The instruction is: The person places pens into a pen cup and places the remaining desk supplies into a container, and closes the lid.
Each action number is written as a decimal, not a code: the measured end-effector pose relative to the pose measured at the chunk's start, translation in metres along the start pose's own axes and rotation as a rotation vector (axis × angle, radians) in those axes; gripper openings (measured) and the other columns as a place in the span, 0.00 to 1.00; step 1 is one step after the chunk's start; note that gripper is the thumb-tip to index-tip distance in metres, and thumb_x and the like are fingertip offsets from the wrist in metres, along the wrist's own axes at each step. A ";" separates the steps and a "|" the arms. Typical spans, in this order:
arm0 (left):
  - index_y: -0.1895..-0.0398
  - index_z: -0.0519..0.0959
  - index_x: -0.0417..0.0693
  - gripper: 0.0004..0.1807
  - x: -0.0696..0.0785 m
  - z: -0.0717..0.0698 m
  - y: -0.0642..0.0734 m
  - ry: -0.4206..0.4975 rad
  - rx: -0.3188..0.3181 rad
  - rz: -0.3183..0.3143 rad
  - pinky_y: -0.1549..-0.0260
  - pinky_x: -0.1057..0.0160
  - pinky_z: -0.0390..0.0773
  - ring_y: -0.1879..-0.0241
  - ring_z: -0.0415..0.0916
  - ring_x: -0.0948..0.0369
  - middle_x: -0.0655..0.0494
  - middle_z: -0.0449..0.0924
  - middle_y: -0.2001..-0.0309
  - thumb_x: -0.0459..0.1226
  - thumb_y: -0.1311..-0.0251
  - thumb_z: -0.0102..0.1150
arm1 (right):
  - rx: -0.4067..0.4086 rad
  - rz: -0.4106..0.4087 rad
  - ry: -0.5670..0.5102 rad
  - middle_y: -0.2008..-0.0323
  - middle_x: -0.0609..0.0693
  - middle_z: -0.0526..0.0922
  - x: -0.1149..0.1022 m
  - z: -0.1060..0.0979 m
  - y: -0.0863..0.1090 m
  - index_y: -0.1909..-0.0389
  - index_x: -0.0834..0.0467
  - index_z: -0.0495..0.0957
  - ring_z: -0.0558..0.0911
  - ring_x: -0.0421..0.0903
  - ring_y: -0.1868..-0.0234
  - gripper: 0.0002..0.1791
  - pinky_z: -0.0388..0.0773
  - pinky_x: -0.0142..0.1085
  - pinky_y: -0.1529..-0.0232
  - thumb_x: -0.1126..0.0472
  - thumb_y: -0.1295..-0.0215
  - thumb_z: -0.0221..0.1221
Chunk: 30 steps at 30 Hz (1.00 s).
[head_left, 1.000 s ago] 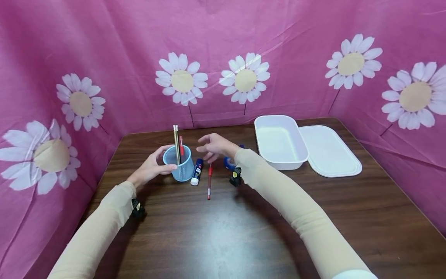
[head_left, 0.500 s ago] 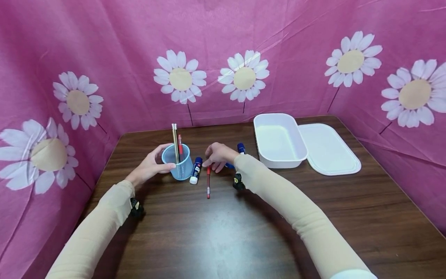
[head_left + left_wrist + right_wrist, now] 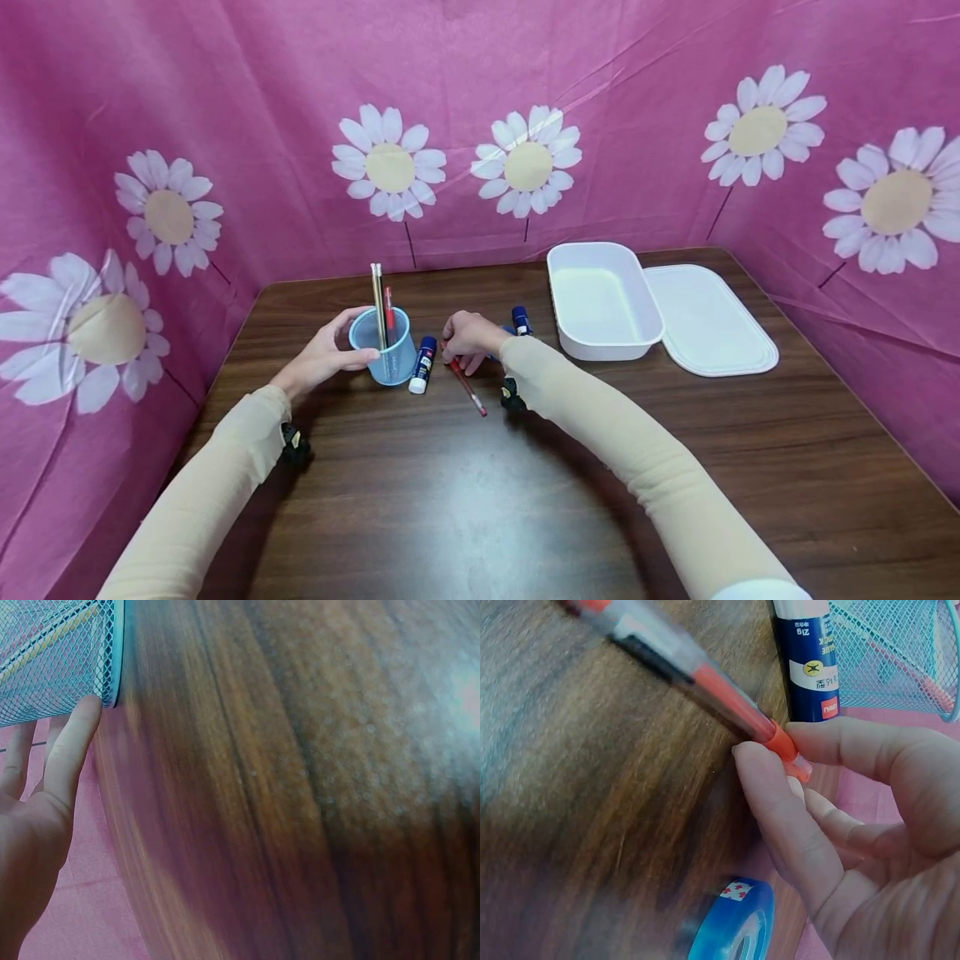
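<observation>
Right hand (image 3: 471,337) pinching red pen (image 3: 468,387), slanted, free end near-right

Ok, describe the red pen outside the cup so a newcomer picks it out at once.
In the head view, find the light-blue mesh cup on the brown wooden table. Just right of it, past the blue-and-white glue stick, the person's right grip pinches the red pen. It slants outside the cup, whereas the other red pen stands inside.

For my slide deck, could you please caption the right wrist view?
The right hand pinches a red pen near a glue stick, a mesh cup and a blue tape roll.
</observation>
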State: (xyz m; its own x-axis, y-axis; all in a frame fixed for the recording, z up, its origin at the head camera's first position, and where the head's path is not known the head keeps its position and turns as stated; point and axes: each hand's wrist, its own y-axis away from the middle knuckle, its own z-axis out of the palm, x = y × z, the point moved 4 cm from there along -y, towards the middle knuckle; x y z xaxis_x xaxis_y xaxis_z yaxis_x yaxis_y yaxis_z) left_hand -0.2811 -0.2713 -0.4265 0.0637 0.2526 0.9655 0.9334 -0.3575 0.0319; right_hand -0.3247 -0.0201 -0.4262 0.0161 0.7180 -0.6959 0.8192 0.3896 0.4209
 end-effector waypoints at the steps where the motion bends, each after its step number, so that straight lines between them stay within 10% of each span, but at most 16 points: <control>1: 0.23 0.59 0.50 0.44 0.000 0.000 0.000 -0.002 0.001 0.000 0.52 0.51 0.84 0.42 0.73 0.49 0.40 0.68 0.35 0.36 0.39 0.72 | -0.004 0.001 0.007 0.67 0.56 0.83 0.000 0.000 0.000 0.48 0.62 0.76 0.84 0.49 0.73 0.19 0.87 0.39 0.74 0.68 0.38 0.69; 9: 0.23 0.58 0.50 0.44 0.001 0.001 0.001 -0.001 0.001 -0.008 0.52 0.51 0.84 0.42 0.74 0.52 0.40 0.67 0.35 0.37 0.39 0.72 | -0.101 -0.047 -0.055 0.62 0.58 0.82 -0.003 -0.005 0.001 0.58 0.63 0.81 0.85 0.51 0.67 0.07 0.88 0.41 0.69 0.67 0.36 0.65; 30: 0.23 0.59 0.51 0.44 0.000 0.001 0.001 0.039 -0.001 0.000 0.52 0.49 0.84 0.44 0.75 0.53 0.41 0.67 0.35 0.35 0.39 0.72 | -0.431 -0.167 -0.368 0.63 0.61 0.87 -0.046 -0.021 0.022 0.41 0.72 0.75 0.88 0.52 0.65 0.22 0.86 0.49 0.56 0.62 0.30 0.64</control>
State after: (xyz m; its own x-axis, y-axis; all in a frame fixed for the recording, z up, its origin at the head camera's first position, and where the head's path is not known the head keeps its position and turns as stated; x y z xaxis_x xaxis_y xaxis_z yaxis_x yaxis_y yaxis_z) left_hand -0.2797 -0.2708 -0.4269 0.0502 0.2172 0.9748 0.9331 -0.3581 0.0318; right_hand -0.3194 -0.0320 -0.3726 0.1679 0.4088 -0.8971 0.5225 0.7348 0.4326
